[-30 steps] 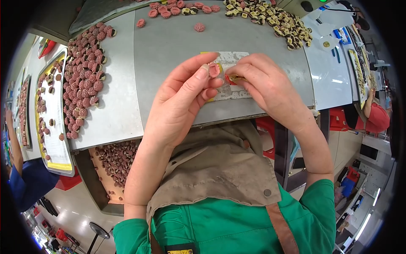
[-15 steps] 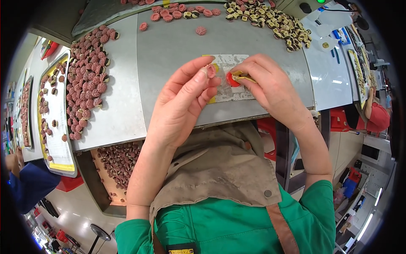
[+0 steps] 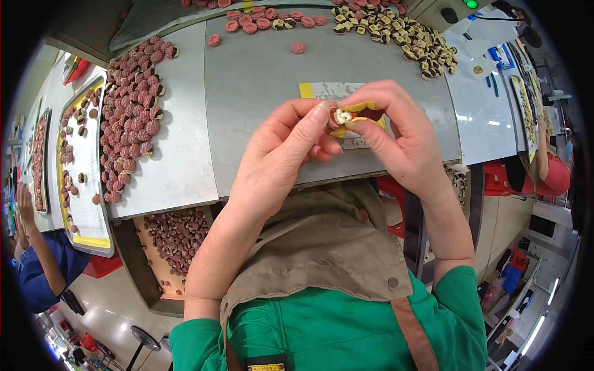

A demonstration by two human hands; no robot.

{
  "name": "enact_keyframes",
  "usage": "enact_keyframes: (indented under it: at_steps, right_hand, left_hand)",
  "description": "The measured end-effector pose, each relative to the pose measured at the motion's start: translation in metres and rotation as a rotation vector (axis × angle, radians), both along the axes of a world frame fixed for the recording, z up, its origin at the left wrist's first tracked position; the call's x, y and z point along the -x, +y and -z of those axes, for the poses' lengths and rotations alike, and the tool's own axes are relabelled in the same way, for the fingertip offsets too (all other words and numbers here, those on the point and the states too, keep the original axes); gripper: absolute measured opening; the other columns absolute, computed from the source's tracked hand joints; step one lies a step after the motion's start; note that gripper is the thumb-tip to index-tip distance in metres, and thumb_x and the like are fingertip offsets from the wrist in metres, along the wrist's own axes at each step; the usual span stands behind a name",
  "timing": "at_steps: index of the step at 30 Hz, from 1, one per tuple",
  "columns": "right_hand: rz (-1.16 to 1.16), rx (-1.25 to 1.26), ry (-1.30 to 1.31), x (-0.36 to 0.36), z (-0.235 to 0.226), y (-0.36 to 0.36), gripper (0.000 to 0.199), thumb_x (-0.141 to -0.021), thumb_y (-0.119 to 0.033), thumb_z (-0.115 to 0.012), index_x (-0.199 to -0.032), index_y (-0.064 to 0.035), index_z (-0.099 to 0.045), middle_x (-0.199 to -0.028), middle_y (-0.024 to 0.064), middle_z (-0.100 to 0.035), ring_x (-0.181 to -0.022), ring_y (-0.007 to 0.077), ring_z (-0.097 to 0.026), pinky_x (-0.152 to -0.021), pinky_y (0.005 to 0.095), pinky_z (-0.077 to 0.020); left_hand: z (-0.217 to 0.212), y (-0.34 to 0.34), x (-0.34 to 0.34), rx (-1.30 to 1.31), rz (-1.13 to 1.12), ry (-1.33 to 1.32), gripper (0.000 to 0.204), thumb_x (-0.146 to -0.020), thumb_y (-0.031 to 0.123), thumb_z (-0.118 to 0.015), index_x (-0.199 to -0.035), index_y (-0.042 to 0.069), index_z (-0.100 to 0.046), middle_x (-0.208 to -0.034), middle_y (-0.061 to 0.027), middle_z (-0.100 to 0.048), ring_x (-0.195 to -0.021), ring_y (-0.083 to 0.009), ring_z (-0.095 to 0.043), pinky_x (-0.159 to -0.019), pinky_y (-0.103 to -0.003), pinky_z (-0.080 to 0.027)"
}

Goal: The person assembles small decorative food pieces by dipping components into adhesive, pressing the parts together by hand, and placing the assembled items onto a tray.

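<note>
My left hand pinches a small pink bumpy half shell between thumb and fingers. Against it, the thumb and forefinger of my right hand hold a small cream-coloured piece. Yellow strips show at the right fingertips; I cannot tell whether they are finger covers. The two pieces meet over a worn, pale mat with a yellow edge, largely hidden by my hands.
Red-pink bumpy pieces form a long heap at left. Cream-and-dark pieces lie at the back right, hollow pink shells at the back. An under-table drawer holds many pieces. One person sits at left, another at right.
My hands have come together, bringing the pink shell against the cream piece. The right hand has lifted off the red round thing on the mat. The person at left has raised a hand.
</note>
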State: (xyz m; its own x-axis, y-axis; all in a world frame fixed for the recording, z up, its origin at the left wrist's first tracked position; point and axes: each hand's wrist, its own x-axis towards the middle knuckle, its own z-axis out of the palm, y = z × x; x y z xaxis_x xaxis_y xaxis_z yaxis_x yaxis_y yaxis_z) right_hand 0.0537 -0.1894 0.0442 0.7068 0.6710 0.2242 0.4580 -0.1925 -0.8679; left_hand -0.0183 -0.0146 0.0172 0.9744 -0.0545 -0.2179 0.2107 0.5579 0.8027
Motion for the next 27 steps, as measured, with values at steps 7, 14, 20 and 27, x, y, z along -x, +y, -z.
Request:
enact_keyframes:
  at_steps: [7, 14, 20, 27]
  right_hand:
    - [0.083, -0.08, -0.004, 0.013, 0.023, 0.007, 0.02, -0.086, -0.005, -0.061, -0.106, -0.003, -0.057, -0.105, 0.0096, -0.055, -0.096, 0.0194, -0.055, -0.084, 0.0281, -0.0447]
    - [0.058, -0.006, -0.366, 0.01, 0.011, 0.006, 0.035, -0.074, -0.01, -0.073, -0.105, -0.0048, -0.059, -0.106, 0.0078, -0.058, -0.095, 0.0224, -0.056, -0.083, 0.0308, -0.0469]
    - [0.004, 0.025, -0.497, -0.005, 0.011, 0.003, 0.033, -0.063, -0.009, -0.078, -0.093, -0.0071, -0.063, -0.091, 0.0038, -0.062, -0.085, 0.0214, -0.058, -0.07, 0.0315, -0.0491]
    - [0.013, 0.022, -0.548, -0.009, 0.022, 0.003, 0.031, -0.06, -0.001, -0.075, -0.087, -0.0073, -0.06, -0.084, 0.0043, -0.059, -0.077, 0.0214, -0.057, -0.064, 0.032, -0.0475]
  left_hand:
    - [0.007, -0.02, 0.005, -0.194, -0.204, -0.178, 0.026, -0.093, 0.017, -0.059, -0.109, -0.002, -0.055, -0.094, -0.0045, -0.061, -0.08, -0.0076, -0.058, -0.07, -0.021, -0.049]
    - [0.0, -0.014, 0.003, -0.123, -0.111, -0.12, 0.035, -0.089, 0.008, -0.062, -0.118, -0.002, -0.046, -0.092, -0.0056, -0.061, -0.081, -0.0073, -0.058, -0.071, -0.021, -0.049]
    - [0.004, -0.03, 0.001, -0.33, -0.185, -0.214, 0.052, -0.083, 0.004, -0.065, -0.127, 0.001, -0.036, -0.094, -0.0051, -0.055, -0.084, -0.0093, -0.056, -0.075, -0.022, -0.048]
    - [0.015, -0.036, -0.002, -0.505, -0.241, -0.288, 0.047, -0.078, 0.005, -0.066, -0.119, 0.001, -0.044, -0.085, -0.0053, -0.053, -0.075, -0.0105, -0.056, -0.066, -0.024, -0.048]
